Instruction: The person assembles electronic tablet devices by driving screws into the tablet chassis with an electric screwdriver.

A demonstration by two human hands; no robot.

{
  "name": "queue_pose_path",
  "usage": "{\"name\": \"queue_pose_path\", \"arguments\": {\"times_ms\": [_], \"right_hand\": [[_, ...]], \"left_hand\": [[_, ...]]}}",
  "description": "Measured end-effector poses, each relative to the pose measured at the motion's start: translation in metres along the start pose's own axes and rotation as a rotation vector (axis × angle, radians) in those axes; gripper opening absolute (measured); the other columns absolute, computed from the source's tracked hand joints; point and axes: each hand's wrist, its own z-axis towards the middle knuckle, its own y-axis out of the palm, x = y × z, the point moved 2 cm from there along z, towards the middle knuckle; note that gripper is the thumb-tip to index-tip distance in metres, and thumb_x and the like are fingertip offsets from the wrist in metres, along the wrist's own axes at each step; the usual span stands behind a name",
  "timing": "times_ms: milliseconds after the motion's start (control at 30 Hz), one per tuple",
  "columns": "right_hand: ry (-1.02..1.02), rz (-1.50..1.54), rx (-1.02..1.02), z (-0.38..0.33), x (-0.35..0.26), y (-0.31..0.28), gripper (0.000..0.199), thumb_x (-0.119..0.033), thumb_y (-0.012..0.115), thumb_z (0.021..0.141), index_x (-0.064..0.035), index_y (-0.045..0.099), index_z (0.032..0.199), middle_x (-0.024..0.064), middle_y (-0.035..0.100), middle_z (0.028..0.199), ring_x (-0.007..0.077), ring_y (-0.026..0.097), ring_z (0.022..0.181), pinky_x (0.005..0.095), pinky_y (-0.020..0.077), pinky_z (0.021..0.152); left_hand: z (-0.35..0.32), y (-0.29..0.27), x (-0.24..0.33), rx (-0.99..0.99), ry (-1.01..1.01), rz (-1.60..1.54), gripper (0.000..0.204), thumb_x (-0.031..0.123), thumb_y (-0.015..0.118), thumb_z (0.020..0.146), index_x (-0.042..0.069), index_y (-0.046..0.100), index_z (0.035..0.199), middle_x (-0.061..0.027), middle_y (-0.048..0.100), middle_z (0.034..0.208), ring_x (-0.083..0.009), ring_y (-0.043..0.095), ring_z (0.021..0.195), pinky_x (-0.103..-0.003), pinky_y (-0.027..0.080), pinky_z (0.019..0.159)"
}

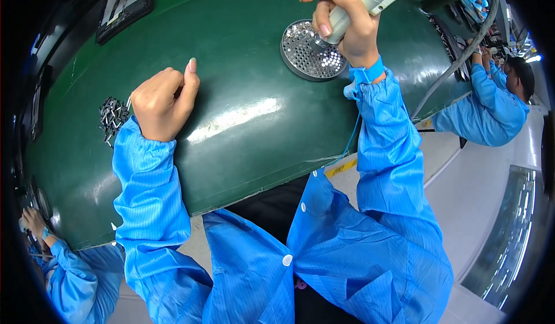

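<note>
My right hand is wrapped around a pale grey-green electric screwdriver. The tool slants down to the left, and its narrow clear tip is at a round metal dish. Many small shiny pieces, probably screws, fill that dish's perforated top. Whether the tip touches them I cannot tell. My left hand rests on the green table, its fingers curled in and the thumb sticking up; what they may hold is hidden. Just left of it lies a loose pile of small black and silver parts.
Dark trays line the table's far left. A grey cable curves down at the right, and a thin blue cord runs from my right wristband. Co-workers in blue sit at the right and lower left.
</note>
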Motion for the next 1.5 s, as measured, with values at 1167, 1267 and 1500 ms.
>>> {"name": "queue_pose_path", "arguments": {"times_ms": [1167, 1267, 1500], "right_hand": [[-0.105, 0.160, 0.034, -0.004, -0.026, 0.011, 0.026, -0.019, 0.060, 0.093, 0.0066, 0.066, 0.091, 0.0157, 0.069, 0.083, 0.0135, 0.055, 0.045, 0.0266, 0.0427, 0.041], [-0.101, 0.154, 0.050, -0.004, -0.029, 0.007, 0.026, -0.018, 0.060, 0.092, 0.0065, 0.066, 0.092, 0.0160, 0.069, 0.084, 0.0136, 0.055, 0.045, 0.0267, 0.0430, 0.041], [-0.084, 0.172, 0.111, -0.003, -0.023, -0.005, 0.023, -0.016, 0.062, 0.091, 0.0062, 0.068, 0.089, 0.0141, 0.070, 0.081, 0.0135, 0.056, 0.046, 0.0258, 0.0431, 0.041]], "left_hand": [[0.025, 0.101, 0.079, -0.132, -0.210, -0.427, 0.014, 0.022, 0.081, 0.077, 0.011, 0.075, 0.084, 0.0016, 0.064, 0.078, -0.0160, 0.059, 0.072, -0.033, 0.038, 0.073], [0.026, 0.105, 0.078, -0.092, -0.137, -0.395, 0.013, 0.021, 0.081, 0.077, 0.012, 0.077, 0.086, 0.0020, 0.065, 0.082, -0.0172, 0.059, 0.079, -0.035, 0.039, 0.075], [0.025, 0.111, 0.077, -0.128, -0.189, -0.305, 0.016, 0.023, 0.079, 0.079, 0.019, 0.080, 0.094, 0.0002, 0.065, 0.108, -0.0226, 0.055, 0.096, -0.037, 0.041, 0.087]]}}
